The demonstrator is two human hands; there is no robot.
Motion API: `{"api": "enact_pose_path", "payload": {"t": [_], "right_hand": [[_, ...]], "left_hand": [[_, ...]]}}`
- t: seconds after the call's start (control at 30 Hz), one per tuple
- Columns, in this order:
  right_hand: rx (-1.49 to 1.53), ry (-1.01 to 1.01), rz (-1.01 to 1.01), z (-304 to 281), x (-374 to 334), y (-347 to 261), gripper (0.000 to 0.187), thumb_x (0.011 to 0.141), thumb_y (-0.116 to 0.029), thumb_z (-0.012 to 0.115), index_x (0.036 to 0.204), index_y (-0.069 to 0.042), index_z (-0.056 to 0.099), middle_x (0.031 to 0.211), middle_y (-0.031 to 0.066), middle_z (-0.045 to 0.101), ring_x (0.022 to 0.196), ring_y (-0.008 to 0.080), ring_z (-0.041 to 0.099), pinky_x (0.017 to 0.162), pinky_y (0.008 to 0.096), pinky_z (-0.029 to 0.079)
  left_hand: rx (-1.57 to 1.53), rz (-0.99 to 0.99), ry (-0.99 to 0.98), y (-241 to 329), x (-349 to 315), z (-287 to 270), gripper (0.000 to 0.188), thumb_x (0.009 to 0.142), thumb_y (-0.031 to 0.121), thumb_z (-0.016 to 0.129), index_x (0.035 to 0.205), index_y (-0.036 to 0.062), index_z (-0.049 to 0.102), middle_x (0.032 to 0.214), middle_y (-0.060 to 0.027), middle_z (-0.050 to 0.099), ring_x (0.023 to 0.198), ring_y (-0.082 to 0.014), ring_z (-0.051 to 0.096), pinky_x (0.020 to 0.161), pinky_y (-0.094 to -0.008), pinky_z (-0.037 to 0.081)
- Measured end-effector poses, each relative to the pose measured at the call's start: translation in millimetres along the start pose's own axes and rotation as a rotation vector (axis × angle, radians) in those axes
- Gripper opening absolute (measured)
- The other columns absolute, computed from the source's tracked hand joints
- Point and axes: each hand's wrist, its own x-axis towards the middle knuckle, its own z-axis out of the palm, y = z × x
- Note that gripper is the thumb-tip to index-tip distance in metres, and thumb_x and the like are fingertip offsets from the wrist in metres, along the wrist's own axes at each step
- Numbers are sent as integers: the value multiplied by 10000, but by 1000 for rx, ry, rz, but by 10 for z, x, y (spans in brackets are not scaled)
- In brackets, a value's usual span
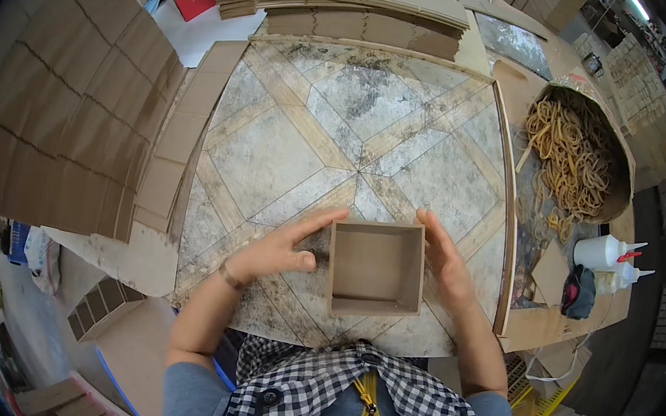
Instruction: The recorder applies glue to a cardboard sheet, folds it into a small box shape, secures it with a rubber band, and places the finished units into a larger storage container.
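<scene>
A square open-topped box point(372, 304) of brown fibreboard sits on the patterned tabletop in front of me, its inside bare. My left hand point(279, 247) is to the left of it, fingers stretched out and thumb apart, with the fingertips near the box's far left corner. Along the right side is my right hand point(447, 266), its fingers straight and pointing away from me. Neither hand grips the box; whether the right hand touches its wall, I cannot tell.
Stacked brown boards point(74, 104) stand at the left, with more flat boards point(363, 18) along the far edge. To the right, a sack point(618, 158) holds a heap of tan rubber bands point(573, 153). White squeeze bottles point(599, 252) stand below it. A wooden strip point(506, 203) edges the work surface.
</scene>
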Motion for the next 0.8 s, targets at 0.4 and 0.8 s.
{"api": "enact_pose_path", "payload": {"t": [0.4,0.8], "right_hand": [[17,256,-37,792,-154,59,693,877,-243,495,1436,32,191,1460,172,285,1345,252,282,1098,358,217],[-510,-621,-258,2203,109,-454,568,983,-401,356,1300,61,446,1360,248,404,1264,384,391,1057,437,283]], "left_hand": [[55,-112,645,313,-117,938,661,980,287,388,1439,-71,75,1507,-258,100,1413,-340,87,1138,-387,106],[-223,-293,889,1135,-1698,1211,548,854,127,653,1311,-19,387,1154,-129,591,1004,-161,589,819,-290,508]]}}
